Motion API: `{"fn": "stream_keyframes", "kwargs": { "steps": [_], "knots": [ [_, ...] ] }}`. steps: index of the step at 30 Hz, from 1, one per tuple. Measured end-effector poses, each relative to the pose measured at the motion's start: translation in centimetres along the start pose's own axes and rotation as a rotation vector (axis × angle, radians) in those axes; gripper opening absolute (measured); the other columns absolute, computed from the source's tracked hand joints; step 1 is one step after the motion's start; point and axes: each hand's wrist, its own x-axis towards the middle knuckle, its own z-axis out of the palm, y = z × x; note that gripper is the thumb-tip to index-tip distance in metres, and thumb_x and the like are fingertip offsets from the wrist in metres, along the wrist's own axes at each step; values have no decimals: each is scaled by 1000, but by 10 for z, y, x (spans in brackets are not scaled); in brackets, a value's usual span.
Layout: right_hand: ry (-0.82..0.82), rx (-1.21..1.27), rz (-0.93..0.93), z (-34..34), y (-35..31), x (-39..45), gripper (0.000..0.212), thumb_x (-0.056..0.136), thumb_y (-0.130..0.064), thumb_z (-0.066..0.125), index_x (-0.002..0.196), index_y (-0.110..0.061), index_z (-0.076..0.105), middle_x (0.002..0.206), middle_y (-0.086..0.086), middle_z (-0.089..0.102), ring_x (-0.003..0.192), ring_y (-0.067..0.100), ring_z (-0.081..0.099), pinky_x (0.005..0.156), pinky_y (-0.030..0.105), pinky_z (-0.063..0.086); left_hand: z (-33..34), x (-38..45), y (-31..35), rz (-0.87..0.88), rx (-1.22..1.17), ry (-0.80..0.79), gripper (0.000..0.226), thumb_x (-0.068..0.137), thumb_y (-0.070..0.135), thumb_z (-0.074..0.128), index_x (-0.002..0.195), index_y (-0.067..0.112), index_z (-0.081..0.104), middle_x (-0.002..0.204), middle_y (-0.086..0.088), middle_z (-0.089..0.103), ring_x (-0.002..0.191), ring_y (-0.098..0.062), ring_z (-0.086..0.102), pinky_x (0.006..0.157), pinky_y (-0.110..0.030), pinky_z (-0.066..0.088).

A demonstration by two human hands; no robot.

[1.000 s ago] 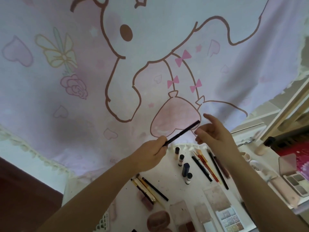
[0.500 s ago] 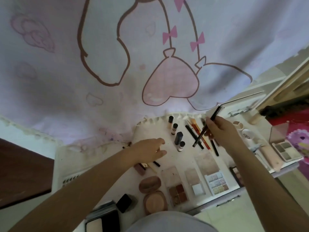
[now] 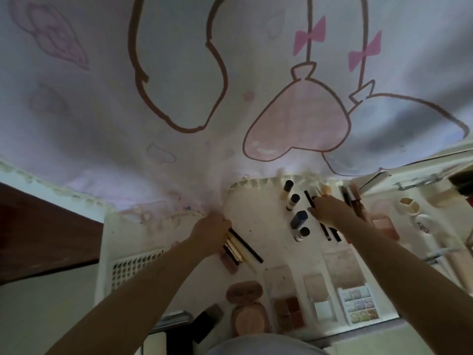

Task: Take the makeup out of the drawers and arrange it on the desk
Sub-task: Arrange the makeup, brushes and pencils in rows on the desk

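Makeup lies spread on the white desk [image 3: 271, 226]. My left hand [image 3: 212, 231] is curled over the upper ends of a bundle of gold and black pencils [image 3: 243, 249] lying slantwise on the desk. My right hand [image 3: 330, 211] presses down on a row of pencils and grips a thin black pencil [image 3: 309, 198], whose tip sticks out past my fingers. Between my hands stand small dark-capped bottles [image 3: 293, 201] and a blue bottle [image 3: 299, 219]. Near the front edge lie a brown palette [image 3: 288, 311], a pastel palette [image 3: 358, 303] and round pink compacts [image 3: 244, 292].
A pale cloth with a cartoon print [image 3: 230, 85] hangs over the back of the desk. A brown board [image 3: 38, 239] stands at the left. A white round compact [image 3: 422, 224] and pinkish tubes lie at the right. A black case [image 3: 204, 324] sits at the front edge.
My right hand has brought the black pencil down from the air into the pencil row. My left hand has dropped onto the gold and black pencils. The camera has tilted downward.
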Motion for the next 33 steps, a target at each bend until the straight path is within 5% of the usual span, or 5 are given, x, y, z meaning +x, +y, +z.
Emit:
{"fn": "stream_keyframes", "kwargs": {
  "steps": [15,20,23,26,33],
  "knots": [
    [223,132,19,1,20,-15,30,95,-18,36,108,3,54,102,19,65,96,33,60,75,33,44,-10,38,23,126,278,-80,30,92,3,39,119,6,52,124,-13,50,115,-29,48,90,-37,44],
    [380,250,7,-5,24,-32,25,93,-15,41,94,1,60,74,17,65,65,29,58,69,33,48,-16,33,23,198,316,-74,33,91,0,36,121,6,50,125,-13,46,118,-29,43,89,-38,43],
    [529,307,-85,-13,18,-47,20,91,-12,47,85,1,61,60,10,57,59,28,55,79,36,50,-22,20,25,239,226,-2,34,89,-3,37,121,6,47,121,-14,50,113,-28,47,84,-37,42],
    [570,346,-302,-20,-4,-72,14,86,-4,52,80,1,64,64,8,58,59,19,51,66,22,40,-34,0,27,235,-43,122,24,96,9,36,115,5,50,113,-15,55,104,-25,53,81,-33,42],
    [577,101,-608,-17,-50,-121,38,82,-35,37,93,-11,63,70,-2,64,63,12,60,63,19,39,-90,-56,44,247,-319,330,25,97,25,41,109,7,53,85,2,48,75,-9,41,57,-20,27]
  ]
}}
